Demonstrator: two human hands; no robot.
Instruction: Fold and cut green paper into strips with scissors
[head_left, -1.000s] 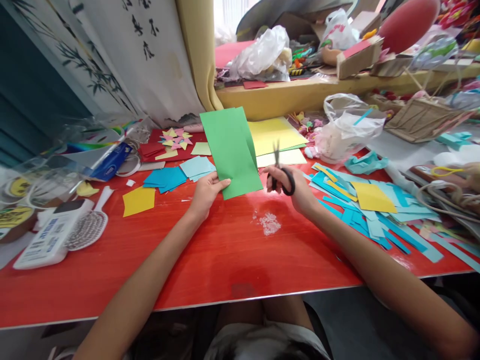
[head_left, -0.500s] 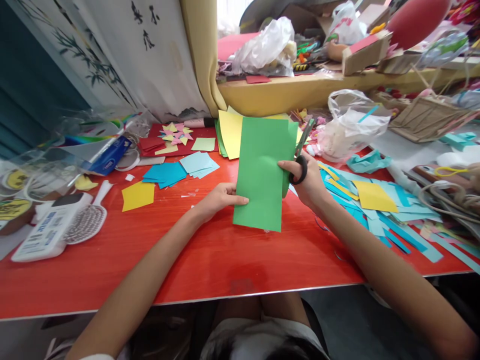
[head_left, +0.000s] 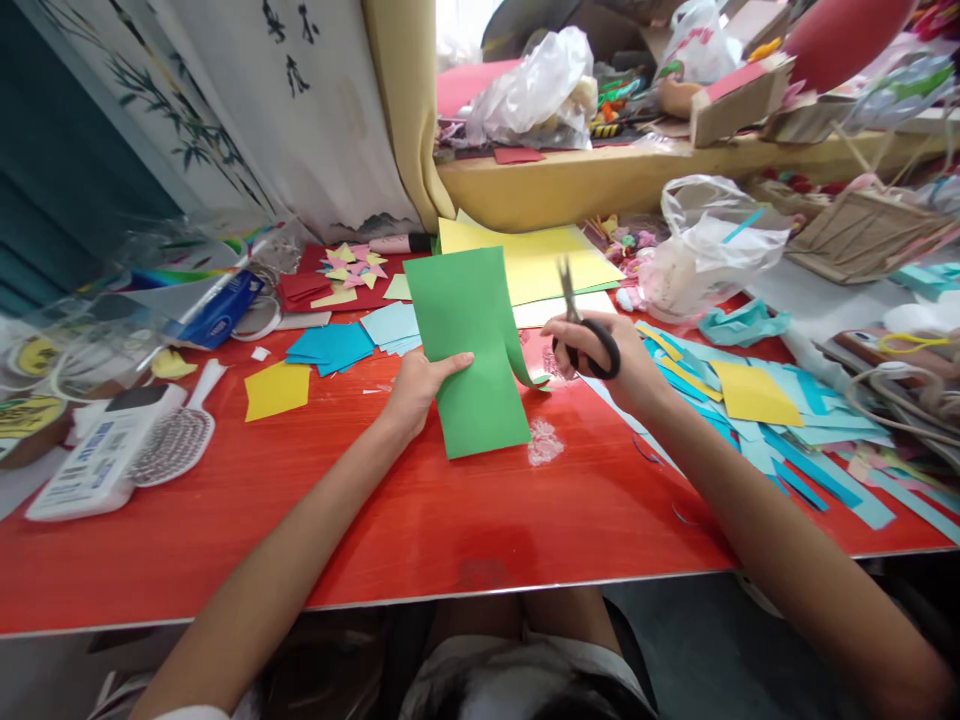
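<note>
My left hand [head_left: 421, 388] pinches a tall green sheet of paper [head_left: 474, 350] by its left edge, thumb on the front and fingers hidden behind. The sheet is held up tilted above the red table [head_left: 360, 520]. A narrow green flap [head_left: 517, 365] curls away at its right side. To the right of the paper, my right hand [head_left: 604, 345] is closed round the black handles of a pair of scissors [head_left: 568, 290]. Their blades point up and away, apart from the paper. Behind lie large yellow sheets [head_left: 544, 260].
On the left are blue paper squares [head_left: 330, 345], a yellow square [head_left: 277, 390], a hairbrush [head_left: 176, 435] and small paper stars [head_left: 352, 265]. Blue paper strips [head_left: 810, 430] with another yellow square cover the right side. A plastic bag [head_left: 709, 250] stands behind them.
The green paper has moved left and tilted, held by my left hand alone. My right hand has let go of its right edge and keeps the scissors, now turned more upright.
</note>
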